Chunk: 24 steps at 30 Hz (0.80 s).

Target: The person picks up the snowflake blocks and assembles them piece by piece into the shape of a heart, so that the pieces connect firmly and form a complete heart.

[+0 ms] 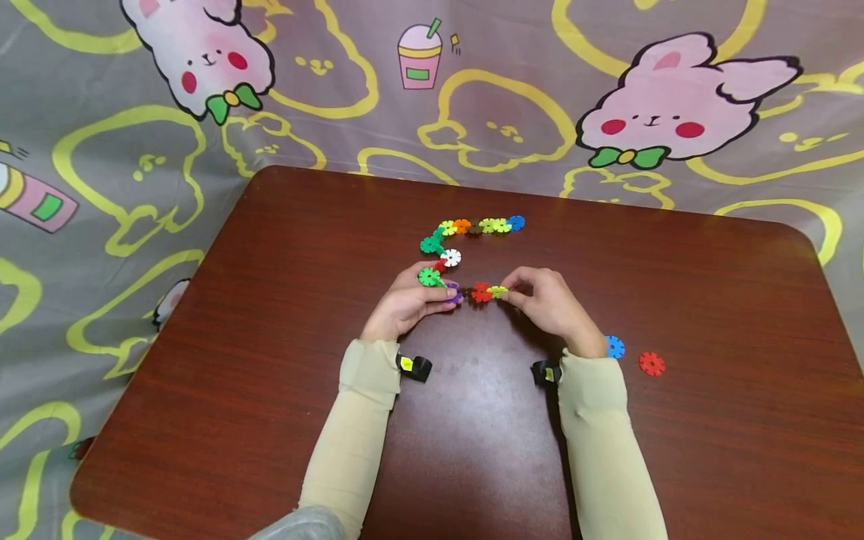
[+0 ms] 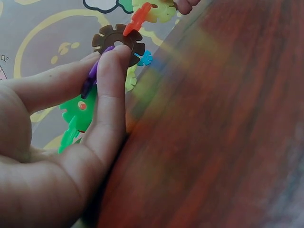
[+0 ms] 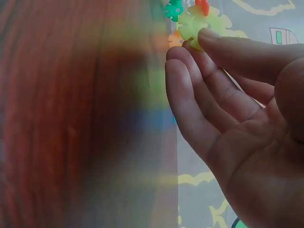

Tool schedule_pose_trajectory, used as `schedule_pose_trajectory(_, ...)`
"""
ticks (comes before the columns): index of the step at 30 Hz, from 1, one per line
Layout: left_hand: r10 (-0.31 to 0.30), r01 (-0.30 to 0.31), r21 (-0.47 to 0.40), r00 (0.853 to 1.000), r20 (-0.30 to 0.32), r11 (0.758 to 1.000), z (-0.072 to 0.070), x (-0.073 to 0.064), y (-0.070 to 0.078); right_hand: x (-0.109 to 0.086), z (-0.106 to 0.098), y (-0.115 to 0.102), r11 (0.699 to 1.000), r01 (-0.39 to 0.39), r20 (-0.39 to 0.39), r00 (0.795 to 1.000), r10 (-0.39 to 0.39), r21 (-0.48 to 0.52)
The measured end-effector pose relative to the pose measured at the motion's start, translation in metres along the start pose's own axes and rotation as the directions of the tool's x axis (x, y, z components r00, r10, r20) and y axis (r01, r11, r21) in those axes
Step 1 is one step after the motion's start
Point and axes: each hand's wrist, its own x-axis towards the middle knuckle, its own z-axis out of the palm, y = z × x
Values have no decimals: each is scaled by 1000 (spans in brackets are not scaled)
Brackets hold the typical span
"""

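A chain of notched plastic snowflake discs curves over the table, from a blue disc (image 1: 516, 223) at its far end, past a white disc (image 1: 451, 258) and a green disc (image 1: 429, 277). My left hand (image 1: 412, 300) pinches a purple disc (image 2: 91, 76) in the chain between thumb and finger. Joined to it is a brown disc (image 2: 113, 36), followed by a red disc (image 1: 481, 292) and a yellow-green disc (image 3: 213, 27). That yellow-green disc is the near end, and my right hand (image 1: 550, 300) pinches it between thumb and fingers. Fingers partly cover both held discs.
A loose blue disc (image 1: 615, 347) lies beside my right wrist, and a loose red disc (image 1: 652, 364) farther right. The brown table (image 1: 304, 247) meets a patterned cloth (image 1: 513, 112) at its back edge. Black straps sit at both wrists.
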Motion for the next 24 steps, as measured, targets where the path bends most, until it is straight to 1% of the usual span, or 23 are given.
schedule_pose_trajectory(6,0,0,-6,1000,6,1000,-1,-1,1,-1,0,0,1000,2,5,1000,-2,6)
schedule_pose_trajectory(10,-5,5,-10,1000,3,1000,-2,-1,1,-2,-4,4,999,13,9,1000,-13,33)
schedule_pose_trajectory(11,-7,7,-13,1000,-1,1000,-2,-1,1,-3,-6,6,999,15,6,1000,-15,43)
schedule_pose_trajectory(14,-5,4,-16,1000,-11,1000,-3,0,1,-9,-17,15,993,15,-11,1000,-14,116)
schedule_pose_trajectory(18,-10,10,-12,1000,-9,1000,-1,0,1,-25,-37,30,979,-6,-49,999,17,205)
schedule_pose_trajectory(21,-19,19,-9,1000,-1,1000,1,0,1,-40,-51,38,985,-41,-52,997,50,170)
schedule_pose_trajectory(24,-18,18,-7,1000,-2,1000,1,-1,2,-54,-61,44,990,-91,-20,995,93,106)
